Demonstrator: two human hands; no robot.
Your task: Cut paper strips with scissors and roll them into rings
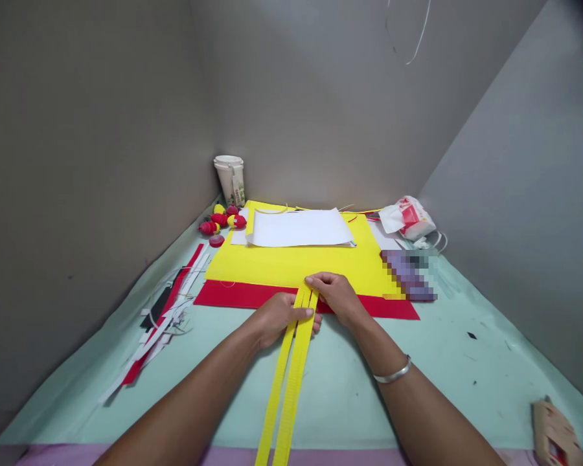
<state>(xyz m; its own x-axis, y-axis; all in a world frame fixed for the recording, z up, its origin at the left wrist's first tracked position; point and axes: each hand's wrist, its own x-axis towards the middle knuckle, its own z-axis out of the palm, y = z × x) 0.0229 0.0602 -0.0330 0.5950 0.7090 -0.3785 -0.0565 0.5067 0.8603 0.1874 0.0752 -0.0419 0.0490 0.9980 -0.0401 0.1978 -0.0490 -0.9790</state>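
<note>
1. The table (344,408), pale green on top, carries everything.
2. A yellow sheet (291,262) spreads over its far half, with a red sheet (252,296) showing beneath its near side; both look largely whole.
3. White paper (301,228) lies on the yellow sheet, towards the table's far edge.
4. Scraps (165,317) lie heaped along the left edge.
5. The yellow strips lie between the arms (296,375), running from the sheets past the near edge. They look already cut and finely ribbed, and apart along most of their length; whether their far ends are joined I cannot tell — that part appears unfinished.
6. The left hand (284,317) grips the strips, thumb on top, fingers underneath; the right hand (337,294) pinches their far end.
7. A cup (230,181) stands at the far left corner — red-and-yellow baubles (218,220) sit just nearer, apparently finished.
</note>
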